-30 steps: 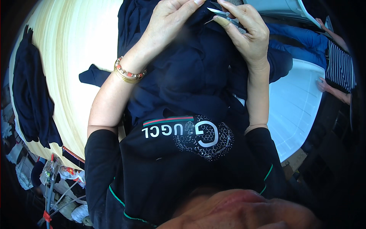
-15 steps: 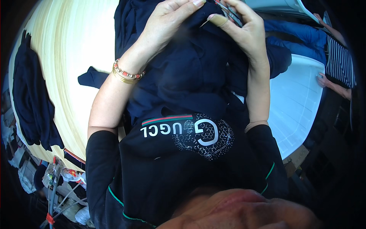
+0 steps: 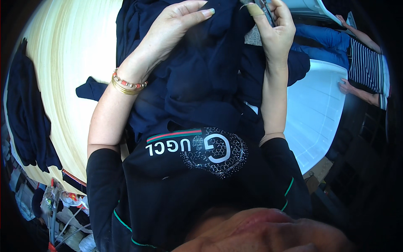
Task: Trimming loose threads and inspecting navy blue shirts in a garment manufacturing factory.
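Fingers (image 3: 197, 17) over cloth (image 3: 193, 75), table (image 3: 71, 46) alongside

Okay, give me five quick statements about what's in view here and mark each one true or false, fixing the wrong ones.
1. The right grip holds a small metal tool. True.
2. The beaded bracelet is on the right wrist. False: it circles the left wrist.
3. A tan covering is on the right thumb. True.
4. The large cloth in front of the person is bright yellow. False: it is dark navy.
5. The co-worker's striped top shows toward the right edge of the picture. True.
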`<state>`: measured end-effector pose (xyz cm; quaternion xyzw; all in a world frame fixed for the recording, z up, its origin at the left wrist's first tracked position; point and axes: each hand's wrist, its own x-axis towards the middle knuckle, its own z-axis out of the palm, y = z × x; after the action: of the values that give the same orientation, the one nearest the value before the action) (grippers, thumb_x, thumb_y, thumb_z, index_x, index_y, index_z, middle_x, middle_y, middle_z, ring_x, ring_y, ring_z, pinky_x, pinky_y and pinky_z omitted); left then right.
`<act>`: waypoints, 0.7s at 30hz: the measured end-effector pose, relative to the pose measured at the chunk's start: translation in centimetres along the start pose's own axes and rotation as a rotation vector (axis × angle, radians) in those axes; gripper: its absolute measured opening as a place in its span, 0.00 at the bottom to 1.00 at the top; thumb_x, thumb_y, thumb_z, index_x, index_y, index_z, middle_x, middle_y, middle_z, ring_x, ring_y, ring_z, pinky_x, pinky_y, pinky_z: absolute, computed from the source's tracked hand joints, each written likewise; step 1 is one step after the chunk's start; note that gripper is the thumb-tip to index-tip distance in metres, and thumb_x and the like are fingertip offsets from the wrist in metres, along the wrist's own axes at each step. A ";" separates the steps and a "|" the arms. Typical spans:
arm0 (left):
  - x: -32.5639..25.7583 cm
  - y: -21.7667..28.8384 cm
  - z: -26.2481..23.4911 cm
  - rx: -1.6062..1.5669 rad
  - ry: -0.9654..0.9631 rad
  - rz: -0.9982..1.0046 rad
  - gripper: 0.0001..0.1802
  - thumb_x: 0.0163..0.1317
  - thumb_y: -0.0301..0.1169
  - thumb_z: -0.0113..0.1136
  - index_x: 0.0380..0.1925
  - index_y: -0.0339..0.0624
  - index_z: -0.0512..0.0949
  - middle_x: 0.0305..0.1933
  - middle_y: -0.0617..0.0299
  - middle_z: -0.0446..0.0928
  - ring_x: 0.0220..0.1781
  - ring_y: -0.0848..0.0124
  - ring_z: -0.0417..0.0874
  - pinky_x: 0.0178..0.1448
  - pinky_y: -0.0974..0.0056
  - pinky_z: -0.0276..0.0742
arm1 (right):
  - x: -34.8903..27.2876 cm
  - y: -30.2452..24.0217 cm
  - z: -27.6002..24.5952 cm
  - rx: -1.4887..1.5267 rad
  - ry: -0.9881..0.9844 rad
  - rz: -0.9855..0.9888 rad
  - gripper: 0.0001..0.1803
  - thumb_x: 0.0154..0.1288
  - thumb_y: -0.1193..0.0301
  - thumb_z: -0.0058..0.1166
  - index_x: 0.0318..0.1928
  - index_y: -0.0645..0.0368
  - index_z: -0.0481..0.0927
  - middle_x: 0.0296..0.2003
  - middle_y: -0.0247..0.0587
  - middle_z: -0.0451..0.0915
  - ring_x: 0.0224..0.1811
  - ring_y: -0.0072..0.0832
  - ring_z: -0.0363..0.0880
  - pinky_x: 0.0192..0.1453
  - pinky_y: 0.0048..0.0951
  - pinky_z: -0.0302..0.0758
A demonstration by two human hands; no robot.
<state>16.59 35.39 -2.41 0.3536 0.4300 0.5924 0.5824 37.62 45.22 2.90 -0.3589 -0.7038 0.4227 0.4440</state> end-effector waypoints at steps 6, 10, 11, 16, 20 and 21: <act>0.1 0.9 1.9 -0.203 -0.131 0.077 0.11 0.78 0.30 0.55 0.53 0.36 0.82 0.47 0.70 0.83 0.47 0.84 0.78 0.54 0.76 0.73 | -0.3 -3.2 0.4 -0.346 -0.317 -0.255 0.20 0.61 0.76 0.71 0.55 0.63 0.86 0.32 0.33 0.76 0.29 0.20 0.71 0.34 0.22 0.67; 0.3 0.4 1.6 -0.062 -0.168 0.155 0.12 0.78 0.27 0.55 0.54 0.34 0.81 0.49 0.70 0.83 0.49 0.83 0.78 0.57 0.75 0.73 | -0.2 -3.0 0.6 -0.348 -0.291 -0.349 0.21 0.60 0.77 0.72 0.55 0.62 0.87 0.30 0.35 0.76 0.28 0.21 0.72 0.33 0.22 0.68; 0.5 0.2 1.5 -0.038 -0.179 0.161 0.12 0.78 0.27 0.54 0.54 0.34 0.81 0.48 0.70 0.82 0.49 0.83 0.78 0.57 0.75 0.73 | -0.3 -2.8 0.4 -0.363 -0.302 -0.332 0.21 0.60 0.77 0.72 0.55 0.62 0.87 0.30 0.35 0.76 0.28 0.22 0.72 0.34 0.23 0.68; 1.2 -1.1 0.9 -0.058 -0.279 0.413 0.12 0.78 0.27 0.54 0.55 0.34 0.81 0.48 0.70 0.82 0.49 0.84 0.78 0.57 0.76 0.73 | 0.0 -2.5 0.5 -0.359 -0.340 -0.331 0.19 0.60 0.78 0.71 0.53 0.63 0.88 0.30 0.36 0.78 0.29 0.23 0.74 0.34 0.23 0.69; 0.2 0.6 1.4 -0.118 -0.184 0.100 0.12 0.78 0.28 0.54 0.55 0.35 0.81 0.49 0.71 0.82 0.50 0.83 0.78 0.57 0.76 0.73 | 0.0 -2.6 0.6 -0.315 -0.304 -0.321 0.16 0.62 0.80 0.69 0.52 0.64 0.88 0.31 0.38 0.79 0.31 0.24 0.76 0.37 0.23 0.71; 0.0 0.8 1.5 -0.118 -0.183 0.098 0.12 0.78 0.28 0.54 0.55 0.35 0.81 0.49 0.71 0.82 0.50 0.83 0.78 0.57 0.76 0.73 | -0.1 -2.6 0.6 -0.295 -0.289 -0.282 0.16 0.63 0.80 0.68 0.52 0.64 0.88 0.31 0.38 0.80 0.33 0.24 0.77 0.38 0.23 0.71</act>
<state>17.72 35.62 -1.12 0.3918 0.3215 0.6096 0.6095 36.74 44.00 5.10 -0.2537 -0.8572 0.2964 0.3360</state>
